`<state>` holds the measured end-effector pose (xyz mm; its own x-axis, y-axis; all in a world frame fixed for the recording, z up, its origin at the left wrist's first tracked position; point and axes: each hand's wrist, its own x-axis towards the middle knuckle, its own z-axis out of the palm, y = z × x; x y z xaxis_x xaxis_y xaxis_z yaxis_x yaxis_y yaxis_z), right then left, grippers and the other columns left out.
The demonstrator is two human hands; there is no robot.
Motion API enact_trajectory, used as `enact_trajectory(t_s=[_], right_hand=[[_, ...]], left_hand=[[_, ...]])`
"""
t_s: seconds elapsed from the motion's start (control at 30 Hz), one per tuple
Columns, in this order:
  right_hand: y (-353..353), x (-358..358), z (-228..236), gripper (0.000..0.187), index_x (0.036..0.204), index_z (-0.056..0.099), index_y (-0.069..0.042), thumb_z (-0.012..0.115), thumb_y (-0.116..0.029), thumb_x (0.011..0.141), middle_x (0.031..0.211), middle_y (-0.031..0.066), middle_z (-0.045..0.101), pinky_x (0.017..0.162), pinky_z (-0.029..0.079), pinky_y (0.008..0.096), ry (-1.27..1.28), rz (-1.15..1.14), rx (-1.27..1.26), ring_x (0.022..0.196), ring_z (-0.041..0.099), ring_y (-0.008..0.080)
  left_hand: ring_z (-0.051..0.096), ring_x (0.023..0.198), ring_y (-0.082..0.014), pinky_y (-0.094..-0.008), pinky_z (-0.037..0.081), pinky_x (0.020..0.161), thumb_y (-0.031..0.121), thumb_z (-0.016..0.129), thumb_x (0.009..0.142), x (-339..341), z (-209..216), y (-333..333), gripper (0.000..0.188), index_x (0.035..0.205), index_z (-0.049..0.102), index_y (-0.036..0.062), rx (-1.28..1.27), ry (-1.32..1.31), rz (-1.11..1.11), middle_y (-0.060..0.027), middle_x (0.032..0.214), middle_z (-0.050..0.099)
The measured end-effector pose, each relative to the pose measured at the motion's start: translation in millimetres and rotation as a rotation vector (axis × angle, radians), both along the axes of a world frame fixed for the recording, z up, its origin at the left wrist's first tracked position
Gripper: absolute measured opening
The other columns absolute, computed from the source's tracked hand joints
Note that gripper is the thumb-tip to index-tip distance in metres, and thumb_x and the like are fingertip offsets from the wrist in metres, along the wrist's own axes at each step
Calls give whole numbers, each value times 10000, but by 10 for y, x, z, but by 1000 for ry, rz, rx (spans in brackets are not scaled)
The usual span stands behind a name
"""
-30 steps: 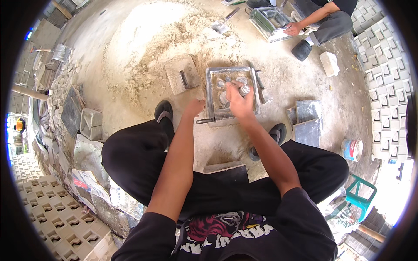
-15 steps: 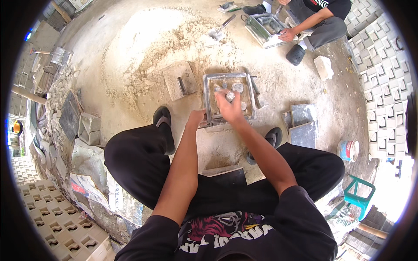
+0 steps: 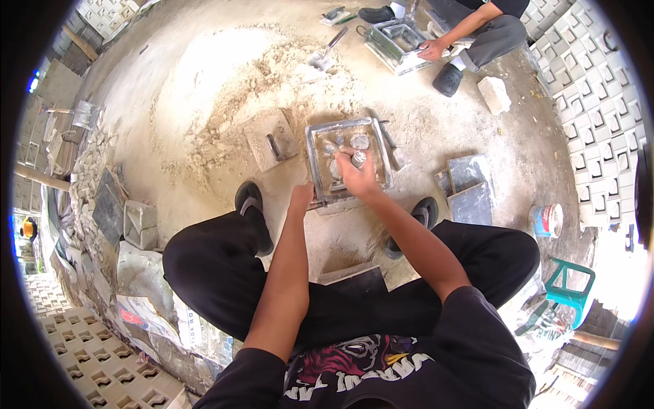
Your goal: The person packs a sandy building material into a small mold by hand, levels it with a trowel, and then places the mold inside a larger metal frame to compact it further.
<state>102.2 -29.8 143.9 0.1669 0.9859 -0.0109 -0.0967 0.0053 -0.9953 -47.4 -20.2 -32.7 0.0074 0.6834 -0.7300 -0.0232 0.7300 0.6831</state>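
Between my feet lies a square metal-framed mold (image 3: pixel 314 163) with pale material and several round grey shapes inside. My right hand (image 3: pixel 360 179) is over its inside, fingers closed round a short tool with a round silvery end (image 3: pixel 359 158); the tool's lower part is hidden by the hand. At the mold's near left corner my left hand (image 3: pixel 302 195) is closed against the frame, and what its fingers grip there is hard to make out. Left of the mold lies a square board with a dark bar handle (image 3: pixel 274 146).
Pale powder (image 3: pixel 225 88) is heaped at far left, with a trowel (image 3: pixel 323 57) at its edge. A co-worker's hand (image 3: pixel 432 49) rests on another mold (image 3: pixel 398 44). Dark plates (image 3: pixel 470 201), a bucket (image 3: pixel 546 221) and a green stool (image 3: pixel 571 290) stand at right; patterned blocks line the sides.
My right hand has moved slightly nearer me within the mold, tool still in it. My left hand stays at the corner. The whole view has shifted a little.
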Motion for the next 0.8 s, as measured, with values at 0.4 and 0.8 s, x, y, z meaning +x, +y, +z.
enact_trajectory(t_s=[0.4,0.8], right_hand=[[-1,-87,-94,201,813,629,70,639,-130,827,647,48,588,590,456,279,-39,-163,-5,650,553,95],[-93,-48,-109,112,868,523,5,606,-68,849,650,-16,488,507,371,226,-63,35,44,585,443,39]], left_hand=[[592,529,-182,-330,532,510,283,560,879,14,-89,37,361,794,643,-57,271,195,-103,-84,601,574],[572,490,-169,-324,469,475,283,605,869,-67,-355,-20,372,743,658,-63,305,110,-20,-97,569,592]])
